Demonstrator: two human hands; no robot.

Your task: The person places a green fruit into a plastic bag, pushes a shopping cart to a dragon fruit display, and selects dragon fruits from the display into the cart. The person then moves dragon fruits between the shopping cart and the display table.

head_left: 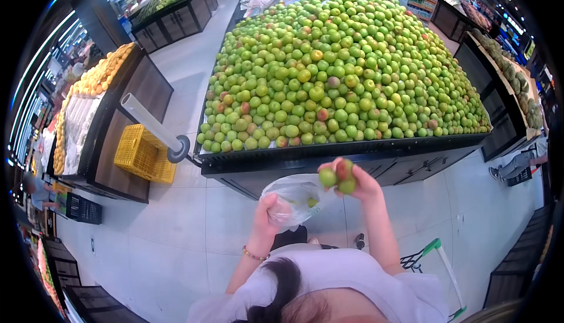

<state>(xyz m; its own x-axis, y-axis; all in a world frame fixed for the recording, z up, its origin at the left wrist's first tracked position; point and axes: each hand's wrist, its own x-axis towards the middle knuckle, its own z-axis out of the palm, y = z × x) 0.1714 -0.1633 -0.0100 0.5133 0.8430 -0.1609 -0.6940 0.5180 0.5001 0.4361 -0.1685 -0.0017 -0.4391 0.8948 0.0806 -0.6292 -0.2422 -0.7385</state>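
A clear plastic bag (301, 196) hangs open below the front edge of the fruit stand, with some green fruit (312, 202) visible inside. My left hand (276, 206) is closed on the bag's left side. Just right of the bag's mouth, my right hand (356, 183) holds several green and reddish fruits (338, 176), fingers wrapped around them. Beyond both hands, a large heap of green fruit (329, 76) lies on the stand (346, 149), a few pieces tinged red.
A yellow crate (144, 154) and a slanted grey pole (150, 122) are at the left. A green-handled cart (445, 264) stands at my lower right. Other produce stands line both sides. People are visible at far left, far right and top.
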